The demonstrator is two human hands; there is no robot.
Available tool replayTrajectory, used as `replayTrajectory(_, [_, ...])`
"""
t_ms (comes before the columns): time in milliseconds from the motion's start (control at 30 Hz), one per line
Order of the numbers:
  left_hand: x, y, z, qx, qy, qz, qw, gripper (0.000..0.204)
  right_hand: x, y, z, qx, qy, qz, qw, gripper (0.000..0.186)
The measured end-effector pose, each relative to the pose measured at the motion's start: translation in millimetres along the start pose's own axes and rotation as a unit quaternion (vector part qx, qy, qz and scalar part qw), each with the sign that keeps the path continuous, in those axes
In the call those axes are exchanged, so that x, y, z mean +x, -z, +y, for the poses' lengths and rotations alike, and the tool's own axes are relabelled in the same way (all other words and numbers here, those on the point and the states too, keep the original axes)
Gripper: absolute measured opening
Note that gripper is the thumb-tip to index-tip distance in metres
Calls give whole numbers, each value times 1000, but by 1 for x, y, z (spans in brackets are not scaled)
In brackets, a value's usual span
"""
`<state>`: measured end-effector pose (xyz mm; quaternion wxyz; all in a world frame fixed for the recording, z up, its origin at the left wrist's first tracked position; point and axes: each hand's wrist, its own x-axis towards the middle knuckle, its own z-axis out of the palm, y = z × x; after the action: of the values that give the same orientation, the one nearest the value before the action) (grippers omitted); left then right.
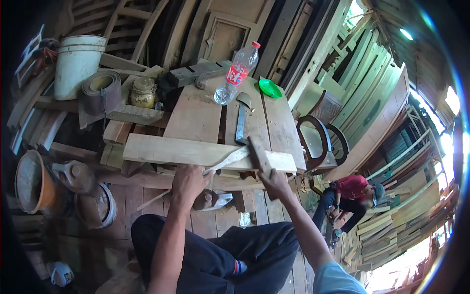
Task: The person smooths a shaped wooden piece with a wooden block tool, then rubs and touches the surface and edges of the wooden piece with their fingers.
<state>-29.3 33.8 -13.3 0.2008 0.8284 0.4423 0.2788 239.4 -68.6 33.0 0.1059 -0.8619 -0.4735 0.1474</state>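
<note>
My left hand (pixel 190 183) is closed around the near end of a pale, curved strip of wood (pixel 231 158), which slants up to the right over a light plank (pixel 181 149). In my right hand (pixel 276 185) is a dark, flat wooden bar (pixel 257 153), its far part lying across the strip's right end. Whether the bar has a blade or an abrasive face cannot be seen. The plank lies across the front of a wooden bench (pixel 196 115). Behind it on the bench rests a try square (pixel 240 122) with a dark metal blade.
A plastic bottle (pixel 237 73) and green dish (pixel 270 88) stand farther back. At left are a white bucket (pixel 78 68), abrasive roll (pixel 100 90), jar (pixel 143 93) and orange bucket (pixel 34 181). A person in red (pixel 350 193) sits at right near stacked boards (pixel 396 220).
</note>
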Motion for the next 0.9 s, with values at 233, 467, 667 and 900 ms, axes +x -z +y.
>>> replayTrajectory(233, [5,2,3,12,16,-20,1000,44,-2,3,8,-20,67,-5,998,64])
replayTrajectory(467, [-1,-3,-7,5,6,-14,1000,44,-44,-19,-5,-28,200,-53,978,63])
replayTrajectory(667, [2,5,2,25,7,-26,999,48,8,-19,35,75,129,5,989,67])
replayTrajectory(900, [-4,9,-4,19,26,-17,999,47,-12,18,-32,-12,-30,-30,999,50])
